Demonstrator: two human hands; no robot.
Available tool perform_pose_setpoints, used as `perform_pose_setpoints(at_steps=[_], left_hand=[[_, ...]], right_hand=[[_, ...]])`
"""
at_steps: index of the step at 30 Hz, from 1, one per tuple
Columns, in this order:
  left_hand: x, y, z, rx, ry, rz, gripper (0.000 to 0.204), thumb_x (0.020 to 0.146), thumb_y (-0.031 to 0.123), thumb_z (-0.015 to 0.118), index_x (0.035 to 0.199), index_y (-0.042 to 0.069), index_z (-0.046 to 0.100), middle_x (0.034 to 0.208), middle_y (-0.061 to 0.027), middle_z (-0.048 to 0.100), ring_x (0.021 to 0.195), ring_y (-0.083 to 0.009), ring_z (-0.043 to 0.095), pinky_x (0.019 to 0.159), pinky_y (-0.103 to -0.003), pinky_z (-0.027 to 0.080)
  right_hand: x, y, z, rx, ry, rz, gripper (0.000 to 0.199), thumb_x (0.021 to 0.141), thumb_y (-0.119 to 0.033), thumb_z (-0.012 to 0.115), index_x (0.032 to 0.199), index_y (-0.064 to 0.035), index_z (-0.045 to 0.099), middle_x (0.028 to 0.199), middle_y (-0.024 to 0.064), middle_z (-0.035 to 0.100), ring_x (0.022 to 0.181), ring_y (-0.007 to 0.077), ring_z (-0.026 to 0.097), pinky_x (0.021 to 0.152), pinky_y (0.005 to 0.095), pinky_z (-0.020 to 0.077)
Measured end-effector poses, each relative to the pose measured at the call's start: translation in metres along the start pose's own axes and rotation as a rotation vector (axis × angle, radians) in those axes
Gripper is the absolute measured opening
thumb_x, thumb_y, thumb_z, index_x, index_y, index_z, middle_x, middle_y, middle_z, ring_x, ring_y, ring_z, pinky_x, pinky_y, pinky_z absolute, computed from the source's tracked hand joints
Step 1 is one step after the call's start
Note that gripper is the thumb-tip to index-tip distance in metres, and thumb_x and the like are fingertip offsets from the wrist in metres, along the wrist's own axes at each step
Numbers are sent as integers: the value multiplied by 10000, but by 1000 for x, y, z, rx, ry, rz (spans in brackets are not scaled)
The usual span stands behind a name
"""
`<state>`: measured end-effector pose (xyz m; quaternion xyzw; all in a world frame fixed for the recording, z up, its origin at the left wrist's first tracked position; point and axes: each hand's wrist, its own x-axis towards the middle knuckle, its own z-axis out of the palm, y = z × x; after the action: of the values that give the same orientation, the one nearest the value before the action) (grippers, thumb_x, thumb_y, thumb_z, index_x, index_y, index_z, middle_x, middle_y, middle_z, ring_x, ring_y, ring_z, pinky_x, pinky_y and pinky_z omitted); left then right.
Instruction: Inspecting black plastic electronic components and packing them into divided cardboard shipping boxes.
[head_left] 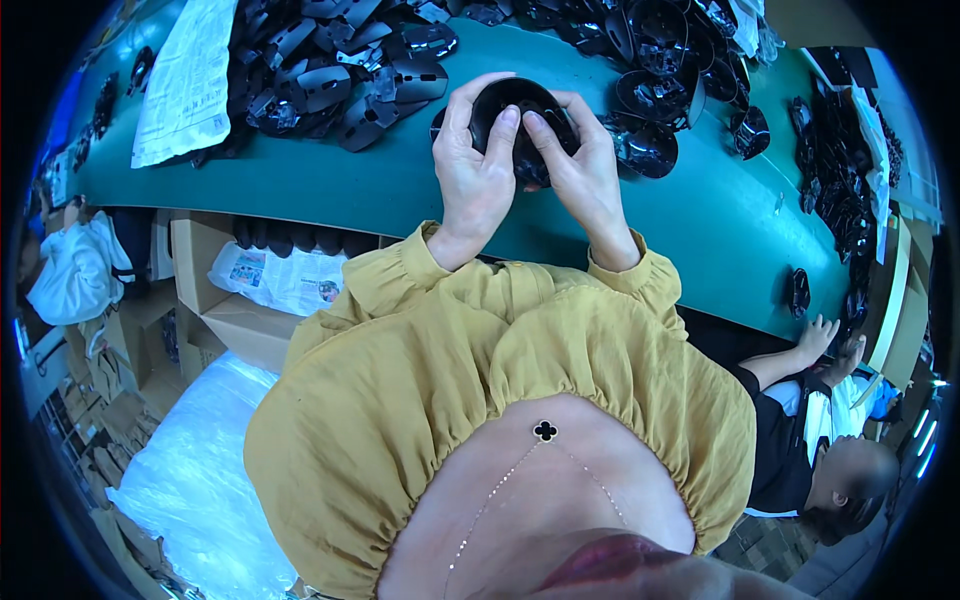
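Note:
A glossy black rounded plastic shell (520,105) is held over the green table (400,190) by both hands. My left hand (478,170) grips its left side, index finger laid across the top. My right hand (582,165) grips its right side, thumb pressing on the top surface. Mustard-yellow sleeves cover both forearms. The shell's underside is hidden by my fingers.
A heap of black plastic parts (340,70) lies at the back left, more shells (660,90) at the back right and along the right edge (840,180). A sheet of printed paper (190,80) lies at left. Cardboard boxes (230,300) stand below the table. Another person's hand (820,335) rests at the table's right edge.

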<state>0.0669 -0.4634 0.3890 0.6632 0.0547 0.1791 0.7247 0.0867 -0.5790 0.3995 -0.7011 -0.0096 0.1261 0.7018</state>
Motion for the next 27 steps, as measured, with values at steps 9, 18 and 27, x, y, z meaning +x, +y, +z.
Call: perform_pose_setpoints(at_steps=[9,18,27], left_hand=[[14,-9,11,80,37,135,209,890,-32,589,1093,16,586,1024,-62,618,934,-133,591,853,-267,479],[22,-13,15,48,51,184,196,889,-17,604,1081,16,580,1005,-65,606,915,-146,590,844,-275,480],[40,-36,21,155,132,220,206,863,-75,575,1050,10,558,989,-63,597,899,-150,588,832,-276,482]], right_hand=[[14,16,10,-74,172,-196,174,914,-130,649,1031,-9,605,825,67,665,725,75,582,631,236,476],[22,17,7,-65,162,-280,189,913,-110,634,1066,1,632,918,82,686,822,101,603,745,267,496],[46,31,11,-121,250,-190,201,875,-157,670,993,6,666,838,103,698,749,125,629,700,275,502]])
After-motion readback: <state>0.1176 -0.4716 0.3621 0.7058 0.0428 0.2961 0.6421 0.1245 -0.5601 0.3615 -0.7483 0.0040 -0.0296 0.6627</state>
